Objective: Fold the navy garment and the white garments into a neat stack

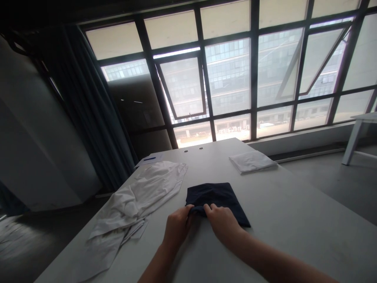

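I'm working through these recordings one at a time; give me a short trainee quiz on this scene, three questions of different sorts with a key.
1. What are the left grip and the right grip both holding?
2. True or false: from the wearer's view, the folded white cloth lies to the right of the crumpled white cloth.
3. Fill in: the pen lies near the far ____ corner of the table, as the wearer sees it.

Key:
1. The dark blue cloth, pinched at its near edge.
2. True.
3. Left.
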Available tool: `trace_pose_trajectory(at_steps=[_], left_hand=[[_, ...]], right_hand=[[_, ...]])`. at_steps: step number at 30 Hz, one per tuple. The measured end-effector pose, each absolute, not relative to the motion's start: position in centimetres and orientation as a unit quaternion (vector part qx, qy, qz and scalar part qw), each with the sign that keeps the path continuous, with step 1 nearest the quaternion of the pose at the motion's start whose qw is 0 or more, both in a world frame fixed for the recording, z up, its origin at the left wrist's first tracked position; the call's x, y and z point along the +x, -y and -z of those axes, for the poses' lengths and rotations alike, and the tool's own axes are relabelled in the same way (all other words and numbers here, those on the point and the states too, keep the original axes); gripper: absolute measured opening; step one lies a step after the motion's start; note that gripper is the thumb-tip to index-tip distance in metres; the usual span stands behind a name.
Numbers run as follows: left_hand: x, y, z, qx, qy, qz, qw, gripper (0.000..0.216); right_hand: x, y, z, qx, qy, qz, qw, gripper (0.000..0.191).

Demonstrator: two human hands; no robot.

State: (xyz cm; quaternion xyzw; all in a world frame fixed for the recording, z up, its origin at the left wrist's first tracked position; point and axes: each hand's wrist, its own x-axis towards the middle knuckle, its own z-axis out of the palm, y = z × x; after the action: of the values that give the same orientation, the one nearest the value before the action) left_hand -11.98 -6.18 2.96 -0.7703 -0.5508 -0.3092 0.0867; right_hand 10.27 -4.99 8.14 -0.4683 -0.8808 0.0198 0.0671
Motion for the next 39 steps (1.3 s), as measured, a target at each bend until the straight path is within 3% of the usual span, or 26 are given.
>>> trace_pose_trajectory(at_steps=[4, 10, 13, 20, 26, 30, 32, 35, 39], left_hand=[[-11.6, 6.6, -3.4, -0.742, 0.581, 0.335, 0.011, 0.028], [-12.4, 6.2, -2.9, -0.702, 0.62, 0.347, -0.055, 0.028], [-13.1, 5.4, -2.0, -0.686, 0.63, 0.353, -0.087, 0.025], [-13.7, 4.5, -0.8, -0.666, 0.629, 0.374, -0.144, 0.022], [-13.5, 4.4, -1.1, -0.67, 0.631, 0.366, -0.137, 0.021], [-13.4, 4.3, -1.2, -0.678, 0.631, 0.354, -0.129, 0.021], [-13.3, 4.2, -1.2, -0.682, 0.63, 0.349, -0.129, 0.021], [-13.1, 4.1, -1.4, -0.686, 0.627, 0.344, -0.132, 0.021], [-12.9, 4.0, -1.4, -0.692, 0.631, 0.329, -0.124, 0.021]], right_hand=[[12.1, 2.7, -9.8, -0.503, 0.859, -0.027, 0.097, 0.038], [19.2, 1.3, -16.6, -0.537, 0.828, -0.045, 0.157, 0.029], [24.0, 0.4, -19.2, -0.571, 0.806, -0.038, 0.15, 0.022], [31.5, -7.1, -21.1, -0.576, 0.808, -0.014, 0.126, 0.029], [34.3, -14.3, -23.1, -0.583, 0.757, 0.082, 0.283, 0.034], [34.5, -17.4, -19.3, -0.592, 0.723, 0.119, 0.335, 0.044], [33.9, -17.9, -15.0, -0.629, 0.709, 0.095, 0.305, 0.048], [32.6, -17.2, -7.5, -0.691, 0.697, 0.012, 0.194, 0.045], [30.8, -15.1, 0.0, -0.734, 0.664, -0.002, 0.145, 0.056]])
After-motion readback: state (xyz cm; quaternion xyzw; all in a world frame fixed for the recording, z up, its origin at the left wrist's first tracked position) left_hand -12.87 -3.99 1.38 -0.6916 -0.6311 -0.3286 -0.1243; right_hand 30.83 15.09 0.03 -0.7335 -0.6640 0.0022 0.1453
